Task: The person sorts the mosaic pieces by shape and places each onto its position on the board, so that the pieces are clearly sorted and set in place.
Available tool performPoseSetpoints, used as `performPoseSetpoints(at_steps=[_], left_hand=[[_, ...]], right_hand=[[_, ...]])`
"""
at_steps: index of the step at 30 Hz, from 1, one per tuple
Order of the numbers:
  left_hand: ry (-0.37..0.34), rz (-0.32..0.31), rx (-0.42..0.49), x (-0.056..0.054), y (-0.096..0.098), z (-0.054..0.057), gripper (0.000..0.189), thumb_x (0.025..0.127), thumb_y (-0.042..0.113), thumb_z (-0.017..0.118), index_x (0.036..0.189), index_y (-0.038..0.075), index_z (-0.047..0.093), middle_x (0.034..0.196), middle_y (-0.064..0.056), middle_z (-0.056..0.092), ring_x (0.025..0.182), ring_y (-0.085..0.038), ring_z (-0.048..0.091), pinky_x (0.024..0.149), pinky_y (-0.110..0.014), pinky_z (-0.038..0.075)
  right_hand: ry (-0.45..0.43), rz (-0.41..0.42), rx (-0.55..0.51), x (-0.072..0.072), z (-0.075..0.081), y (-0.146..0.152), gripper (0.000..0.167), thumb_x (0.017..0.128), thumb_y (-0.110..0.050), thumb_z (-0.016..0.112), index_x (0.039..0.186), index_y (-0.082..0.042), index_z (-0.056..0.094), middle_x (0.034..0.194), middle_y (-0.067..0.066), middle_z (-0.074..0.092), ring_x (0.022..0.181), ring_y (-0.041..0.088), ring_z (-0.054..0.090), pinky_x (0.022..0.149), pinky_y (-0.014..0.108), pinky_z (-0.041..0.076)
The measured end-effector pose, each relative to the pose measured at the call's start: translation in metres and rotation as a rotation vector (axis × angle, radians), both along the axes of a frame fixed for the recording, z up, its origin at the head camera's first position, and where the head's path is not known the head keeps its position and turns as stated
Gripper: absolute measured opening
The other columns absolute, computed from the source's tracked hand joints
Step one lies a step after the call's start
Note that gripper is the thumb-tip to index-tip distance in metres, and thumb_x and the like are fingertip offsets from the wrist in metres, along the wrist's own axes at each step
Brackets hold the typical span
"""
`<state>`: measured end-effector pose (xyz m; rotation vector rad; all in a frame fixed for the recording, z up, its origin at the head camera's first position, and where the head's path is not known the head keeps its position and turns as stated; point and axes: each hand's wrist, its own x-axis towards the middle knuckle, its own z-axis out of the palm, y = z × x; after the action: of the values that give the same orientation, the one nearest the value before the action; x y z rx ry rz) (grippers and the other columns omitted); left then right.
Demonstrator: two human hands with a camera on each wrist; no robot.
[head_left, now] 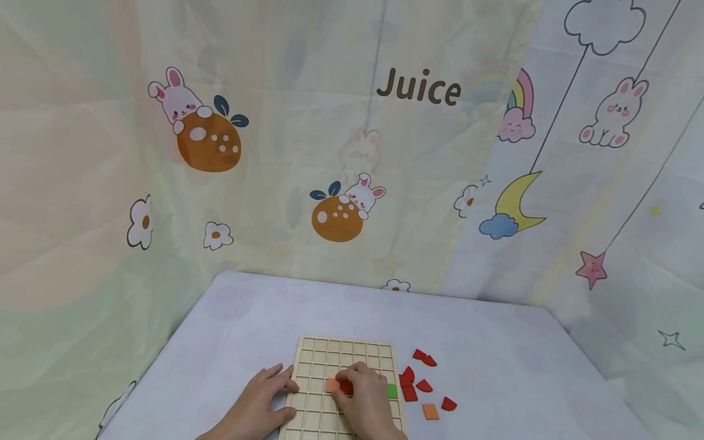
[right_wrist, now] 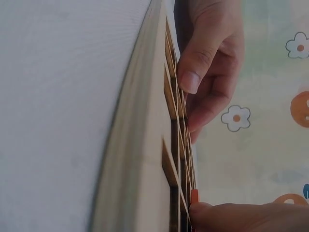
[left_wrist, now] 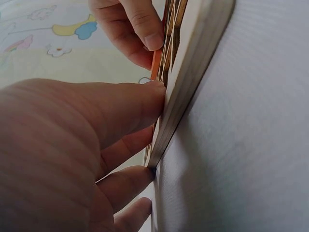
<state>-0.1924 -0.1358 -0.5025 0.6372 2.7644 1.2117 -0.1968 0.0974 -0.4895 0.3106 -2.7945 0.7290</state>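
A light wooden grid board point(head_left: 316, 403) lies on the table. My left hand point(head_left: 261, 397) rests along its left edge, its thumb and fingertips touching the rim in the left wrist view. Over the middle of the grid, my right hand point(head_left: 368, 397) pinches an orange square tile point(head_left: 332, 385) between thumb and index finger. Beside that tile, a red piece point(head_left: 346, 387) shows partly under the right fingers. A green tile point(head_left: 392, 391) sits at the right side of the board, partly covered by the hand. The orange tile point(right_wrist: 194, 195) stands slightly above the grid ridges in the right wrist view.
Right of the board lie several red pieces point(head_left: 424, 385), some with a rounded side, and a loose orange square point(head_left: 431, 411). A pale cloth covers the table point(head_left: 495, 366). Printed curtains point(head_left: 275, 153) enclose the back and sides.
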Motion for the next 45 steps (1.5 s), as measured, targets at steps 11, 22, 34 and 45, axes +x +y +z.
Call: performPoseSetpoints(at_steps=[11,22,34,45], left_hand=[[0.019,-0.001,0.0,0.001,-0.001,0.0,0.026,0.08,0.035,0.077,0.102,0.026,0.065,0.144,-0.016,0.05,0.136,-0.047,0.035,0.108,-0.072,0.021],[0.013,-0.005,0.003,0.001,0.0,0.001,0.025,0.081,0.035,0.077,0.101,0.026,0.065,0.143,-0.018,0.05,0.136,-0.048,0.035,0.107,-0.073,0.021],[-0.018,-0.009,0.023,0.001,0.0,0.002,0.025,0.081,0.035,0.077,0.101,0.026,0.065,0.145,-0.018,0.048,0.137,-0.049,0.032,0.108,-0.074,0.018],[-0.049,0.014,0.028,0.003,0.0,0.003,0.026,0.08,0.035,0.078,0.101,0.029,0.064,0.147,-0.014,0.047,0.138,-0.047,0.03,0.108,-0.074,0.017]], right_hand=[[0.029,-0.003,0.015,0.0,-0.001,-0.001,0.02,0.076,-0.029,0.083,0.094,-0.022,0.076,0.086,-0.014,0.054,0.079,0.006,0.051,0.071,0.033,0.039],[0.012,0.017,-0.01,0.001,0.0,0.002,0.018,0.079,-0.027,0.081,0.095,-0.023,0.076,0.088,-0.013,0.055,0.08,0.007,0.05,0.072,0.033,0.039],[0.029,-0.046,-0.142,-0.003,0.003,0.024,0.013,0.083,-0.023,0.077,0.096,-0.02,0.075,0.092,-0.011,0.064,0.084,0.01,0.058,0.069,0.027,0.051],[0.043,-0.194,-0.135,0.0,0.004,0.058,0.011,0.082,-0.02,0.077,0.092,-0.02,0.074,0.09,-0.01,0.064,0.086,0.014,0.061,0.074,0.036,0.053]])
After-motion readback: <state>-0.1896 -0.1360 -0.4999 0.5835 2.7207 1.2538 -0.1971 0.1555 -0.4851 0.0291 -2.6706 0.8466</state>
